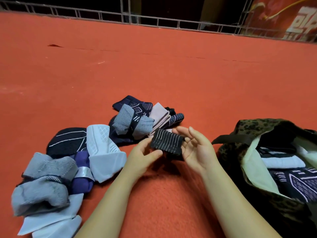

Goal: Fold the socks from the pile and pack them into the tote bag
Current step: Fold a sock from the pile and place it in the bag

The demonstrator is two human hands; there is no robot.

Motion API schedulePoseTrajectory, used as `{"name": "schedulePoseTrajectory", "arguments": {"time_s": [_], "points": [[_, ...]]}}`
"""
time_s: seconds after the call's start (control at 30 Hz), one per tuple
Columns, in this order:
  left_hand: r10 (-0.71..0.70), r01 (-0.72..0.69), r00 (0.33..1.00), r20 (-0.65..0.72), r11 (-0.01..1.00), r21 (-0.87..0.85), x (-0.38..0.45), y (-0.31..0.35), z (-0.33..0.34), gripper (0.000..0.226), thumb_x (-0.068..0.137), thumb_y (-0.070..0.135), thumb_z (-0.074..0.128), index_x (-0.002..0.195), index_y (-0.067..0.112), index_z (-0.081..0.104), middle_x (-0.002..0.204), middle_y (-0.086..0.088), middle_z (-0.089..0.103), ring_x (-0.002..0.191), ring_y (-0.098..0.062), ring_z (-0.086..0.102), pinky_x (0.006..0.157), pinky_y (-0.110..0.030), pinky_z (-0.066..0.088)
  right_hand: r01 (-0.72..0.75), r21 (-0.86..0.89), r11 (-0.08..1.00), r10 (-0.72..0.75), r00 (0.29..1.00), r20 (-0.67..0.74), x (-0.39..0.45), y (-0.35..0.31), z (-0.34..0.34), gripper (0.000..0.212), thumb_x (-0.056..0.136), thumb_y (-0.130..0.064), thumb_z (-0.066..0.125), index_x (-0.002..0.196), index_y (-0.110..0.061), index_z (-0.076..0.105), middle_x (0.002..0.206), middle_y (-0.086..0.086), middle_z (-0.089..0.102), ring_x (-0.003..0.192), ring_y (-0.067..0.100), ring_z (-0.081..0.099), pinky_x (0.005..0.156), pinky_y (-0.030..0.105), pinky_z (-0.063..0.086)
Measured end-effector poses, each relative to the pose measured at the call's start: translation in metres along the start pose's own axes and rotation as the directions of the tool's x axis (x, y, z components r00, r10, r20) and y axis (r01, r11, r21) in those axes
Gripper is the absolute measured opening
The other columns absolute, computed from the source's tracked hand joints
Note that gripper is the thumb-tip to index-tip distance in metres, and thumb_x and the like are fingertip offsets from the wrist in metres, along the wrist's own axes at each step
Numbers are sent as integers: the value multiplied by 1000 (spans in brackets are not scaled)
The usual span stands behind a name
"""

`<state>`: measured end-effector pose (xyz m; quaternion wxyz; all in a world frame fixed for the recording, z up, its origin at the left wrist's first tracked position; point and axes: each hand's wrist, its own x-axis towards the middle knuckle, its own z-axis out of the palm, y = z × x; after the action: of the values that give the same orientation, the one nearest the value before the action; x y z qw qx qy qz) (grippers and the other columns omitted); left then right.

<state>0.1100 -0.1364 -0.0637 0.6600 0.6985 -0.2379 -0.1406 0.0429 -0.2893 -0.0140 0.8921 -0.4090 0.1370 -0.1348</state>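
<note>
Head view looks down on a red carpeted floor (171,74) where two bare forearms reach forward. Between the hands sits a folded black sock (166,144) with thin pale ribs, lifted just above the carpet. The left hand (141,156) pinches its near left edge, thumb on top and fingers (145,145) curled beneath. The right hand (193,148) cups the sock's right end from below and behind, palm turned inward, its fingers (182,130) loosely bent around the fabric with the tips rising past the far edge.

To the left lies the sock pile (68,160), spread in a loose arc: grey ribbed socks nearest the camera, pale white ones with a moulded pattern, a purple one, and dark navy ones with light line markings. Farther back, just beyond the hands, a second cluster (142,115) holds more grey, navy and a folded pinkish sock.

On the right stands the tote bag (240,152), a dark leopard-like print with a cream lining, its mouth open toward the hands. Folded socks already lie inside, a white one above a navy patterned one.

A metal railing (154,21) runs along the carpet's far edge.
</note>
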Motion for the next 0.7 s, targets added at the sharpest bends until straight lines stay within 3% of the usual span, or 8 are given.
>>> {"name": "schedulePoseTrajectory", "arguments": {"time_s": [0.07,0.13,0.2,0.3,0.43,0.53,0.6,0.7], "points": [[51,-52,999,12,997,55,-1,0,2,23,74,16,72,91,29,63,81,25,70,78,14,59,74,-7,42,0,-56,998,2,999,34,4,8,-7,30,74,-30,60,80,-5,75,85,12,71,74,20,69,71,33,57],[48,-47,998,-51,999,19,1,-3,4,28,83,0,65,83,28,63,71,27,67,68,14,58,66,-7,43,29,-97,995,-20,995,93,6,23,-18,44,68,-43,73,92,-7,73,97,11,70,87,21,68,79,35,55],[31,-37,992,-120,998,-44,2,-5,5,17,85,8,63,77,23,62,65,19,66,61,7,56,61,-15,45,100,-235,967,-68,987,144,5,36,-32,63,58,-54,80,105,-13,68,109,5,68,101,19,64,83,34,53],[79,-85,984,-162,996,-34,3,-9,5,9,73,32,63,68,24,64,65,14,64,64,2,54,65,-21,44,349,-640,684,-194,933,302,2,41,-40,58,59,-54,71,108,-24,61,107,-15,67,103,3,60,86,17,45],[249,-237,952,-178,968,85,1,-7,7,8,70,41,60,67,34,63,83,17,61,79,3,55,77,-22,44,521,-741,423,-334,850,407,-5,45,-34,20,71,-41,64,85,-27,67,92,-18,66,87,-1,61,77,12,43],[253,-252,959,-127,967,24,-4,-7,9,20,63,35,65,77,44,55,103,23,61,98,0,57,87,-24,43,425,-630,650,-328,905,273,-11,47,-28,13,78,-33,62,79,-24,71,83,-10,72,76,1,64,71,20,50],[180,-181,983,-41,983,-11,-7,-12,10,37,57,35,69,88,46,50,97,16,65,89,-7,60,81,-29,46,321,-504,802,-259,947,192,-12,45,-26,23,82,-31,57,92,-13,69,91,5,75,84,18,69,76,34,56],[181,-184,982,49,980,73,-9,-14,15,37,60,40,69,95,35,60,95,10,66,93,-7,61,84,-27,46,307,-486,819,-277,951,133,-10,36,-28,34,87,-36,53,106,-11,66,104,12,72,99,35,67,89,52,52]]}}
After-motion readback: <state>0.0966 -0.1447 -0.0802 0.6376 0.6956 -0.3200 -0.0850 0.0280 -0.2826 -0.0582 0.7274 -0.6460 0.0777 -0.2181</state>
